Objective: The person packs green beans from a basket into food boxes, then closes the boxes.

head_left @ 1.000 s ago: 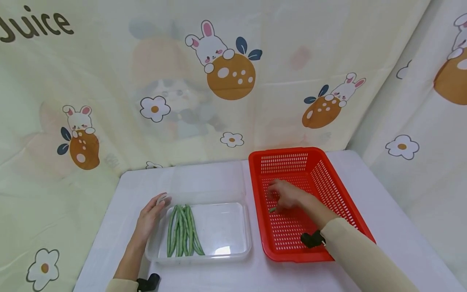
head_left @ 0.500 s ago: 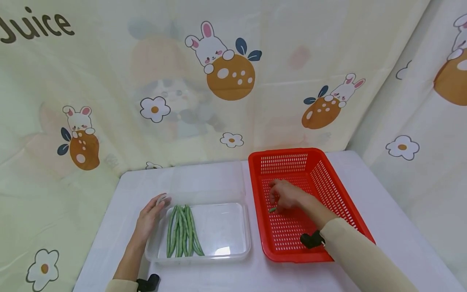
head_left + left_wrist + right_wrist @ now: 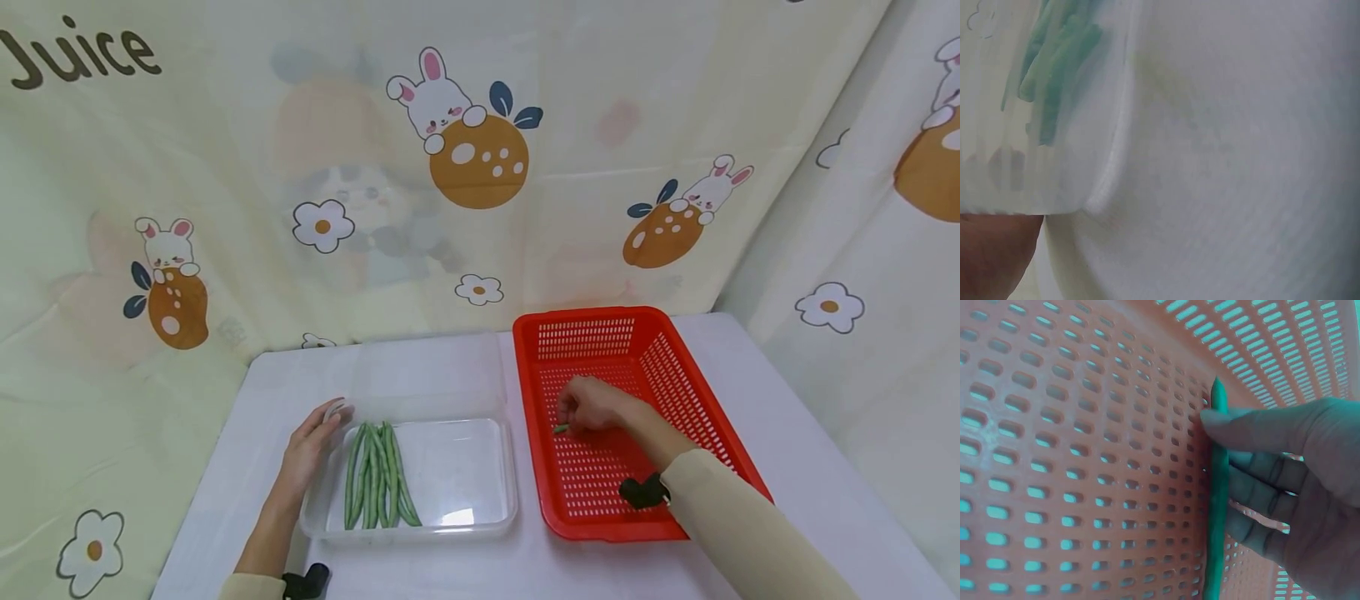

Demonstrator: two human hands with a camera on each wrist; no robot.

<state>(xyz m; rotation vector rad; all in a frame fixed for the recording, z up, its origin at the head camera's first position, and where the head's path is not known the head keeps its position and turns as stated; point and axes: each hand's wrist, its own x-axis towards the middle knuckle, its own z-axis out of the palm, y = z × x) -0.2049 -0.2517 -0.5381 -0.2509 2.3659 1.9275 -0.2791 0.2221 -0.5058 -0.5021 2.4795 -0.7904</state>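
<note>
In the head view, my left hand (image 3: 306, 450) holds the far left corner of a clear plastic container (image 3: 468, 471), with the corner between thumb and fingers. Several long green beans (image 3: 377, 475) lie side by side in the container's left half. The left wrist view shows the beans blurred through the container's wall. Over in the red slotted basket (image 3: 528, 417), my right hand (image 3: 592, 404) pinches one green bean (image 3: 1218, 487) near its pointed end, between thumb and fingers. The bean's other end runs out of the right wrist view.
A white cloth covers the table (image 3: 420, 575), whose far edge meets a printed curtain (image 3: 570, 225). The container's clear lid (image 3: 431, 367) appears to lie folded back behind it. The red basket stands to its right with raised walls.
My right hand's fingers have drawn in toward the thumb around the bean in the basket. The left hand and container stay in place. The view has shifted slightly.
</note>
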